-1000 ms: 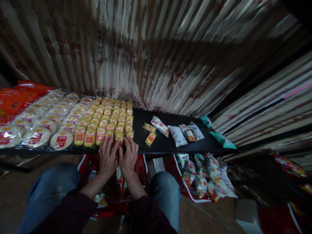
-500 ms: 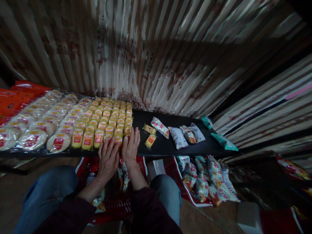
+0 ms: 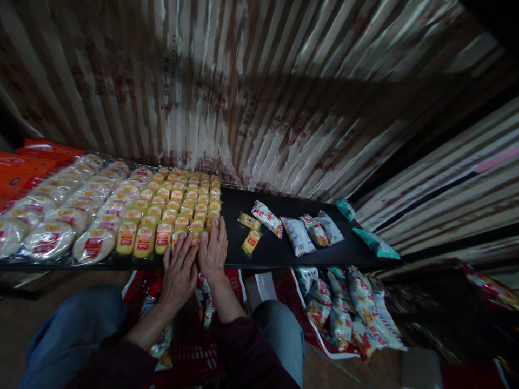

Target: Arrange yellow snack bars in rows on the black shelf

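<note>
Rows of small yellow wrapped cakes (image 3: 174, 194) stand on a black shelf (image 3: 279, 256). Stretched over the front of the right-hand rows, my left hand (image 3: 180, 270) has its fingers extended and touching the cakes. Beside it, my right hand (image 3: 213, 248) lies with straight fingers along the right edge of the last row. Both palms face away from me, so any contact under them is hidden. Two loose yellow cakes, one a wrapped cake (image 3: 251, 242) near the front, lie just right of my right hand.
Round wrapped flat cakes (image 3: 93, 246) and orange packages (image 3: 24, 167) fill the shelf's left. Several snack bags (image 3: 298, 235) and green packets (image 3: 376, 243) lie to the right. Below are a red basket (image 3: 194, 354) between my knees and another red basket (image 3: 300, 302) of bags. A striped curtain (image 3: 243, 97) hangs behind.
The view has tilted slightly, so the shelf sits a little lower. My hands stay against the yellow cakes, with the right hand shifted slightly left.
</note>
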A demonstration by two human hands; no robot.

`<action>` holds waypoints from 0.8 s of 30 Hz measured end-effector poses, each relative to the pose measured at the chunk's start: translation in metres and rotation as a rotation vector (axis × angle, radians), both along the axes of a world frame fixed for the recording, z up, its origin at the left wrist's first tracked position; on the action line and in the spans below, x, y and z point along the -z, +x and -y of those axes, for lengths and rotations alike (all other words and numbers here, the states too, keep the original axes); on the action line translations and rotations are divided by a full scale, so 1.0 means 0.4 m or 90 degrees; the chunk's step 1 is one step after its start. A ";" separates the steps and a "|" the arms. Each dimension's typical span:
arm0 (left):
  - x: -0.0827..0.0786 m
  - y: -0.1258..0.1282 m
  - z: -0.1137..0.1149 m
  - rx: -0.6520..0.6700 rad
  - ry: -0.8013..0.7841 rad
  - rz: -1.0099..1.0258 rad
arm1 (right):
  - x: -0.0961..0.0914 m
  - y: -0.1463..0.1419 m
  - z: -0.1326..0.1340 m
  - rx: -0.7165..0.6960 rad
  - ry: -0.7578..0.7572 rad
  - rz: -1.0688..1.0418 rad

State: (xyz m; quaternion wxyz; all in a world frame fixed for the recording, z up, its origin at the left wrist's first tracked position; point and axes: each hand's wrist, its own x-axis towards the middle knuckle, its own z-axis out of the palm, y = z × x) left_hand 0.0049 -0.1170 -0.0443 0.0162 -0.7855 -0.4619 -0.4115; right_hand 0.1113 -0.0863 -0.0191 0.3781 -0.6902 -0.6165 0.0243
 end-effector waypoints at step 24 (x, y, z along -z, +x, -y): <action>0.008 0.004 -0.012 -0.017 0.000 -0.014 | 0.001 -0.006 -0.005 0.015 -0.023 0.001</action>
